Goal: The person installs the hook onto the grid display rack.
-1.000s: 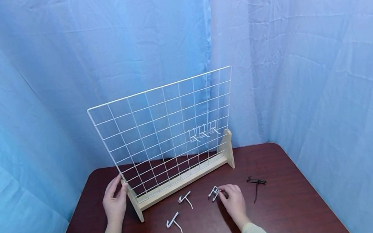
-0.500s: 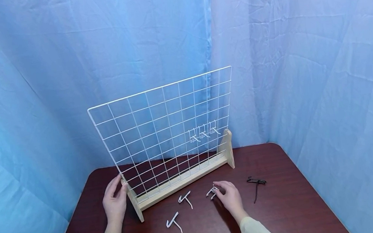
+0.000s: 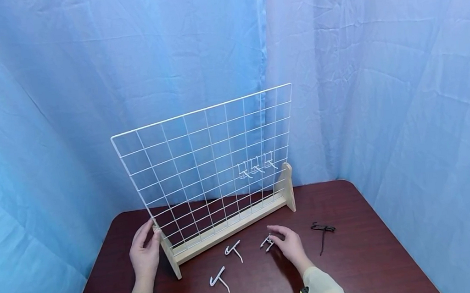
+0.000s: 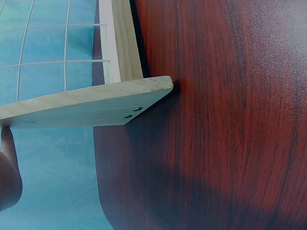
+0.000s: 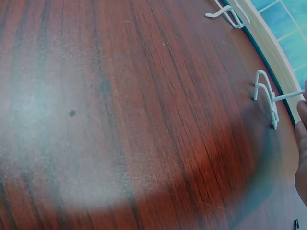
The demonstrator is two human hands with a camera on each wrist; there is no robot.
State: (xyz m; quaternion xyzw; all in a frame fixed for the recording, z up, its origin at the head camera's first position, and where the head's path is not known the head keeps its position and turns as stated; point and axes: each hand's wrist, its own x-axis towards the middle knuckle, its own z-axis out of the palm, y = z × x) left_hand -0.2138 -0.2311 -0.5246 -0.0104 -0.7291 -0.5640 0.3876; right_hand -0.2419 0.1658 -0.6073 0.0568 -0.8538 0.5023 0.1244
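Observation:
A white wire grid panel [image 3: 203, 167] stands in a pale wooden base [image 3: 232, 221]. My left hand [image 3: 145, 252] grips the top of its left wooden upright [image 3: 168, 253]. In the left wrist view, a fingertip [image 4: 8, 143] touches that board's edge. My right hand [image 3: 289, 245] is at a white grid hook [image 3: 267, 242], its fingers around the prong. The right wrist view shows the hook's prong [image 5: 288, 95] reaching the fingers at the frame's edge; the contact is mostly cut off. Three white hooks [image 3: 256, 168] hang in a row on the panel's lower right.
Two more white hooks lie on the dark red table, one hook [image 3: 234, 251] near the base and another hook [image 3: 219, 279] closer to me. A black hook [image 3: 323, 235] lies to the right. Blue curtains [image 3: 189, 44] surround the table.
My right hand has shifted slightly left, and the white hook at its fingers has turned. My right index finger has lifted a little. The left hand and the panel have stayed put.

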